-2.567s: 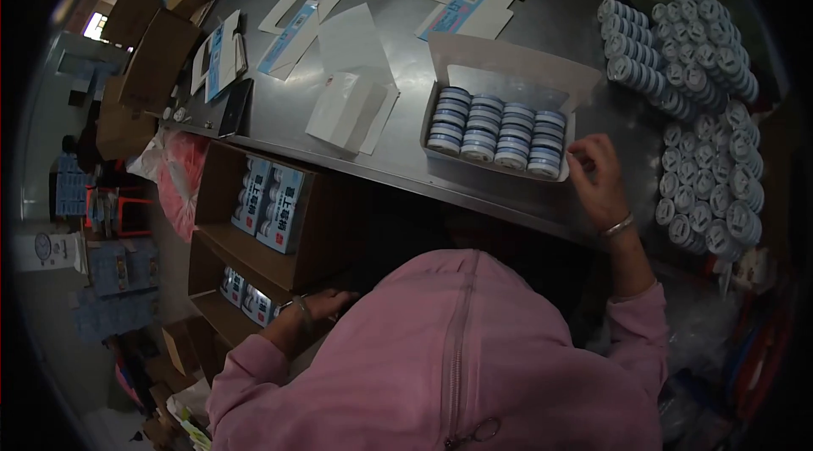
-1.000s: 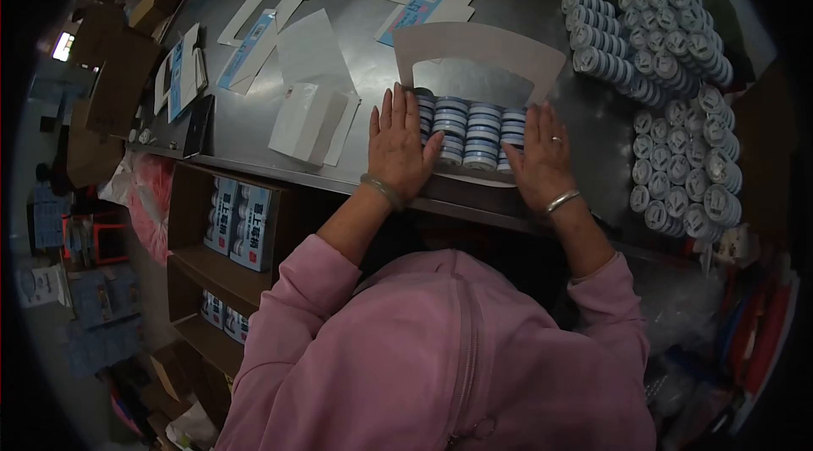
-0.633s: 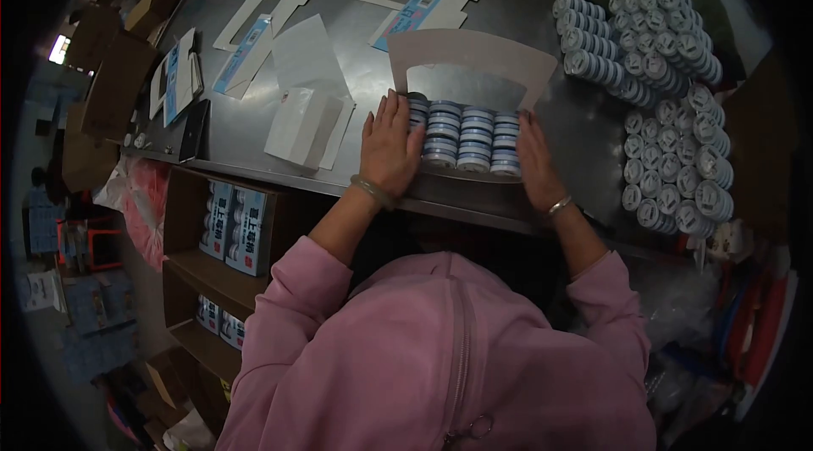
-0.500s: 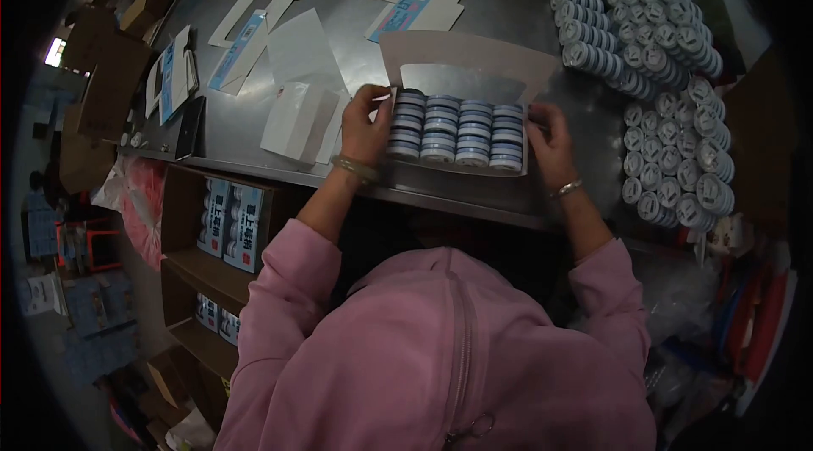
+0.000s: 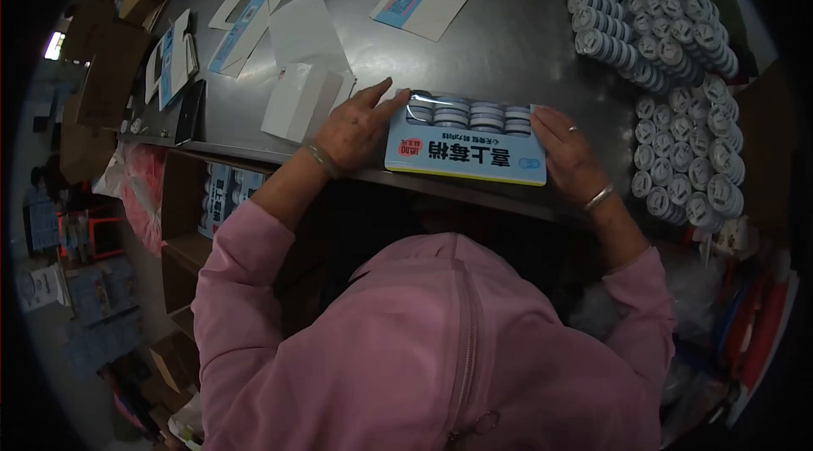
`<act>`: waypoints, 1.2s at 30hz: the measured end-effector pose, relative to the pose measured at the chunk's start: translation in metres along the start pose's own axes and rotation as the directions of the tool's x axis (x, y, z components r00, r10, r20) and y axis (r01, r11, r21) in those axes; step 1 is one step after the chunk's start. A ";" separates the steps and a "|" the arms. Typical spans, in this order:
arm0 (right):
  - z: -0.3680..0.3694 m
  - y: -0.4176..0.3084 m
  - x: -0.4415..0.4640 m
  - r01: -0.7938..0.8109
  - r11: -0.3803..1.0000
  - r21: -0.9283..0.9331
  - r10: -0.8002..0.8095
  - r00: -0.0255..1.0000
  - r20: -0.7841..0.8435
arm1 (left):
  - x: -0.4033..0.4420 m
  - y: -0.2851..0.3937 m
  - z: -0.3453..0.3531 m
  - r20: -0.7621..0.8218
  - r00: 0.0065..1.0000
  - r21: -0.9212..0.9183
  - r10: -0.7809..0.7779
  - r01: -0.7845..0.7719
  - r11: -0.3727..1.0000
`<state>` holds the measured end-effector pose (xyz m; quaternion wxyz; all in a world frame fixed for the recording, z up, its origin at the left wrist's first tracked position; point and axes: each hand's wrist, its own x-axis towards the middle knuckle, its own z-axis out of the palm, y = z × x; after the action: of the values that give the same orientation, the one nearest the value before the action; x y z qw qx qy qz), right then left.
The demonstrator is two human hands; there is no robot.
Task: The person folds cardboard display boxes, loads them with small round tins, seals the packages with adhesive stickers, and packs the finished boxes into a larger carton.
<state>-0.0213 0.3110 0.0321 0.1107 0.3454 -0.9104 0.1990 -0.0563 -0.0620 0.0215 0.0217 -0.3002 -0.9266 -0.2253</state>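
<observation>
1 blue box [image 5: 466, 149] mid-frame, 4 columns of round tubs [image 5: 487, 119] showing, gripped endwise between left hand [image 5: 349, 133] and right hand [image 5: 569, 150], forearms [image 5: 292, 188] angled inward.

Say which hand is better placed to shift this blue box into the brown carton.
Left, probably: the left hand is at the end of the blue box nearer the brown carton, low on that side; the right hand is opposite.

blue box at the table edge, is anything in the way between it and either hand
Nothing visible is. The left hand is at the left end of the blue box and the right hand at its right end. The white carton lies beyond the left hand, not between.
</observation>
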 end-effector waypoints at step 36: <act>0.008 -0.040 -0.006 0.029 0.999 0.034 -0.036 0.969 0.244 | -0.009 0.040 0.017 0.090 0.964 0.032 0.249 -0.252 0.967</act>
<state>0.0095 0.2835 0.0339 -0.0044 0.3838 -0.9082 0.1669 -0.0246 -0.0314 0.0211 0.0169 -0.4237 -0.8860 -0.1879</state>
